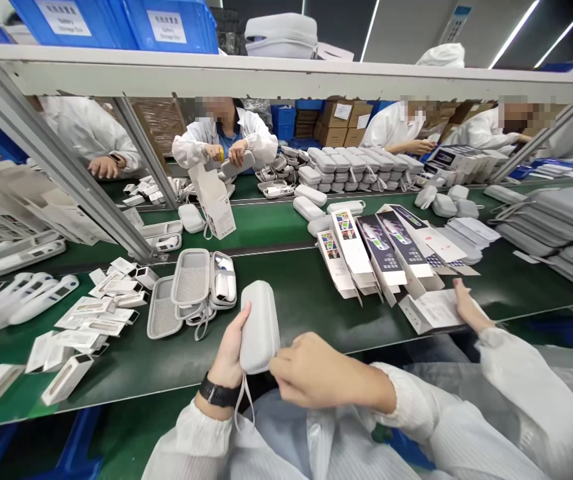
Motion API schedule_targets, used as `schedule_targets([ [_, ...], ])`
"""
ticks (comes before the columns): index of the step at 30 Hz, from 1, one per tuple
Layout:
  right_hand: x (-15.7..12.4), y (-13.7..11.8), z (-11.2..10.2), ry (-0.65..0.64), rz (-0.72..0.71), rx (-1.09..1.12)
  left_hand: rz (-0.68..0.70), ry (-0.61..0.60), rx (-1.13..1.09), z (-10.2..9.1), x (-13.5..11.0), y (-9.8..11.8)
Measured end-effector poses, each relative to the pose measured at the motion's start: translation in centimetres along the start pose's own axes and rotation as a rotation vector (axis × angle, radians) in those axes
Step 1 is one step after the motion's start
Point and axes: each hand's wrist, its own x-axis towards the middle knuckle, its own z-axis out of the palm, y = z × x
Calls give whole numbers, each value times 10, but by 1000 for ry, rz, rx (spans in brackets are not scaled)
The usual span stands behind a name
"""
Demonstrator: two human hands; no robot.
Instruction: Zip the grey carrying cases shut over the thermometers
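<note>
A grey zip case [260, 327] stands nearly upright above the near edge of the green work surface [311, 300], its wrist strap [244, 400] dangling. Its shell looks closed, though the lower right corner is covered, so whether it is fully zipped cannot be told. The left hand [231, 347] grips its left side, thumb along the edge, wrist below. The right hand [316, 373] comes in from the right, forearm slanting, fingers curled against that corner; whether they pinch a zip pull is hidden. Beyond, mesh-lined cases [191, 277] lie open, apparently unfinished, one holding a white device [225, 280]. Small white boxes [101, 307] lie left; printed cartons [381, 247] stand right, near a co-worker's hand [469, 310].
</note>
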Motion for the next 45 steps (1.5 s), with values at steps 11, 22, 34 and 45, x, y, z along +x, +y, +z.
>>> schedule_targets([
  [11, 11, 3, 74, 91, 291, -162, 390, 155, -239, 45, 11, -17],
  [22, 16, 43, 99, 803, 581, 1160, 601, 40, -294, 19, 20, -25],
  [34, 141, 200, 74, 1220, 1017, 1511, 710, 180, 225, -48, 46, -32],
  [45, 189, 95, 156, 606, 848, 1220, 1104, 725, 977, -97, 33, 76],
])
